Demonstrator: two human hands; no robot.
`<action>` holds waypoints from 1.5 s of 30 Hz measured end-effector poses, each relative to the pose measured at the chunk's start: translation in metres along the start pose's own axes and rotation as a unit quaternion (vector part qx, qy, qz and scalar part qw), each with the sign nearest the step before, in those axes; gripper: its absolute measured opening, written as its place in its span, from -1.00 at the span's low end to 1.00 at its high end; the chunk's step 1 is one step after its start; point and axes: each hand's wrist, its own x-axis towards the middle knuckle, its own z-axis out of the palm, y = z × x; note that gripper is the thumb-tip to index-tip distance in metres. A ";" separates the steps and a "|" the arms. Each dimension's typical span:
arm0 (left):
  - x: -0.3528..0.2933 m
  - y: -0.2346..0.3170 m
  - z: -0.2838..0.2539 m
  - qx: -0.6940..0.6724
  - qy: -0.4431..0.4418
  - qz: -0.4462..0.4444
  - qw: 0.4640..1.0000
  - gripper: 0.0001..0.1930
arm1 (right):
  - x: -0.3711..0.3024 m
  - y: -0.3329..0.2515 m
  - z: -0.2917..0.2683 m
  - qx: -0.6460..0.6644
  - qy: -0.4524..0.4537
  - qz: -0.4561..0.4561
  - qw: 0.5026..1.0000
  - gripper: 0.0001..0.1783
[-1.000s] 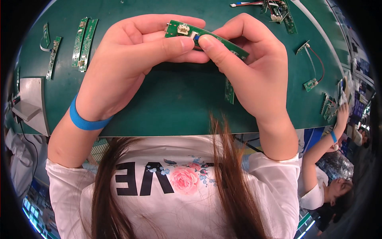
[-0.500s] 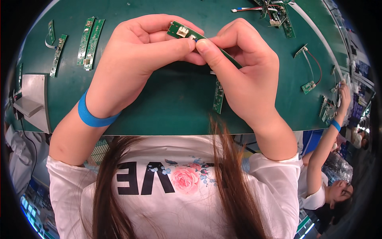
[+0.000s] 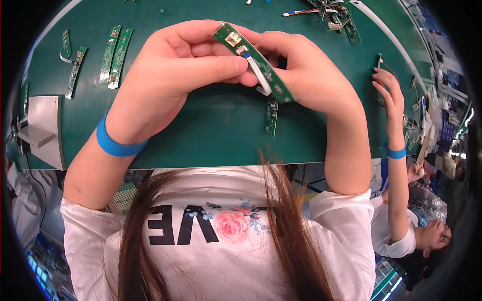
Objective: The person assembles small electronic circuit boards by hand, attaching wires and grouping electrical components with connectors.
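Observation:
A long, narrow green circuit board (image 3: pixel 277 83) is held tilted above the table, its lower end slanting to the right. My left hand (image 3: pixel 170 70) pinches it near the upper end, thumb in front beside a white connector socket (image 3: pixel 233 38). A white ribbon cable (image 3: pixel 258 72) with a blue end sits at a smaller connector and runs down along the board. Behind the board's right edge, my right hand (image 3: pixel 316 75) is closed against it, with the fingertips hidden. Another narrow circuit board (image 3: pixel 271 119) appears just below; whether the cable reaches it I cannot tell.
Two boards (image 3: pixel 114 57) lie side by side at left, near a cabled pair (image 3: pixel 75 72). A metal bracket (image 3: pixel 45 133) stands at the left edge. Wired boards (image 3: pixel 346 22) are piled far right. A co-worker's hand (image 3: pixel 390 95) reaches over the table at right.
The board has turned to face me more, showing the ribbon cable. My right thumb has left its front and my right hand has rolled behind it. The co-worker's hand has come further in.

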 end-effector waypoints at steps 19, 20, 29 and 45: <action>0.002 -0.003 -0.002 0.045 0.026 -0.044 0.998 -0.69 | -0.004 0.004 0.011 -0.141 0.014 -0.094 0.985 -0.83; 0.004 -0.005 -0.004 0.045 0.026 -0.044 0.998 -0.69 | -0.004 0.004 0.012 -0.141 0.015 -0.094 0.985 -0.83; 0.007 -0.010 -0.005 0.109 0.156 0.078 0.979 -0.77 | -0.001 0.007 0.008 0.249 0.211 -0.014 0.945 -0.78; -0.001 -0.011 0.009 0.189 0.180 0.157 0.953 -0.81 | -0.008 -0.020 0.019 0.039 0.250 -0.242 0.937 -0.82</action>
